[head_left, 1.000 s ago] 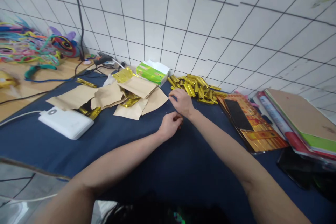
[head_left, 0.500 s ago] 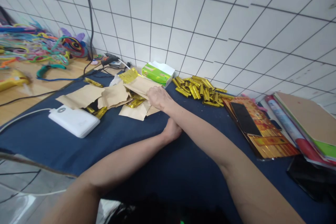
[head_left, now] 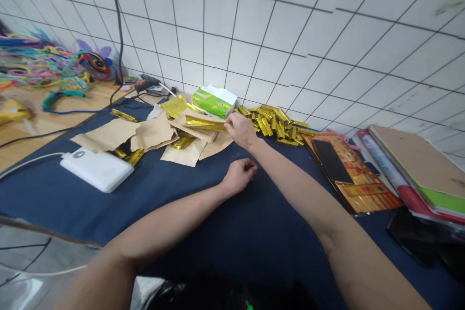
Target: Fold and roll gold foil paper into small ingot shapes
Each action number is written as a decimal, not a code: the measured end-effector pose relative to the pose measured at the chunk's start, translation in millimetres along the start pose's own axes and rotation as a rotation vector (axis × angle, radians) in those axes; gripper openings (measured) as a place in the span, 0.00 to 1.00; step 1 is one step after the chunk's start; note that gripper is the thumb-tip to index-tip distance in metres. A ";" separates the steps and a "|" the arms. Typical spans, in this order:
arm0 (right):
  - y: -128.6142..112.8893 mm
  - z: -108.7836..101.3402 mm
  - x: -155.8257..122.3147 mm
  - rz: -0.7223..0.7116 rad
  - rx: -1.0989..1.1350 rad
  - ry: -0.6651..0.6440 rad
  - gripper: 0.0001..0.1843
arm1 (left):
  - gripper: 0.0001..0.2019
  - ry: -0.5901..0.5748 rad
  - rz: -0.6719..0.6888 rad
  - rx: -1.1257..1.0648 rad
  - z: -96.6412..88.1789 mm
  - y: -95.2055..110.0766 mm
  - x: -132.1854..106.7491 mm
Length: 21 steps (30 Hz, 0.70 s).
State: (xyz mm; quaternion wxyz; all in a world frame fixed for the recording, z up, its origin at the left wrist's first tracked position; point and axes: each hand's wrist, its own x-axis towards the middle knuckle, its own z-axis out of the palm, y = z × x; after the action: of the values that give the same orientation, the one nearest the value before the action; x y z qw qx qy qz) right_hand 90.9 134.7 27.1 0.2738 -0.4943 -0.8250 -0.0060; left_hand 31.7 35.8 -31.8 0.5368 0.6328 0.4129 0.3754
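Observation:
My right hand (head_left: 240,129) pinches the edge of a sheet of gold foil paper (head_left: 204,124) and holds it just above the heap of brown paper sheets (head_left: 156,133). More gold foil pieces (head_left: 180,143) show from under the brown sheets. My left hand (head_left: 239,175) rests on the dark blue cloth (head_left: 189,203) in front of me, its fingers curled in with nothing in them. A pile of folded gold foil bars (head_left: 276,123) lies just to the right of my right hand.
A white power bank (head_left: 96,169) with a cable lies at the left. A green tissue box (head_left: 212,101) stands by the tiled wall. A gold-printed stack with a black phone (head_left: 329,155) and coloured books (head_left: 414,169) lie at right. Colourful craft pieces (head_left: 47,65) sit far left.
My right hand went left from the gold bars onto the brown paper heap, then drew back right with a gold foil sheet pinched in it. My left hand stayed on the cloth.

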 end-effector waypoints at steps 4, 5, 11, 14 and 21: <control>-16.7 13.6 -6.8 0.093 0.380 -0.053 0.06 | 0.05 -0.021 0.000 -0.001 -0.9 -1.7 0.1; -18.3 14.0 -6.5 0.145 0.510 -0.020 0.07 | 0.05 -0.024 0.001 0.001 -1.0 -2.0 0.2; 36.2 -33.0 -8.7 0.584 1.027 0.406 0.07 | 0.06 0.001 0.008 0.057 0.1 -2.0 0.2; 81.0 -75.6 -33.6 0.615 0.942 0.672 0.06 | 0.06 0.001 0.040 0.107 0.2 -0.1 -2.0; 76.3 -112.4 -153.9 0.306 0.160 0.707 0.04 | 0.08 0.004 0.421 0.455 2.2 12.2 -24.1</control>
State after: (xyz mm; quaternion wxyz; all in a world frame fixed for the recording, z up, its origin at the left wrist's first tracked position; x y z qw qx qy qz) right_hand 259.1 17.2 32.3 0.5765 -0.5559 -0.5946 -0.0706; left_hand 26.1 11.6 -20.8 0.2909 0.8076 0.3474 0.3774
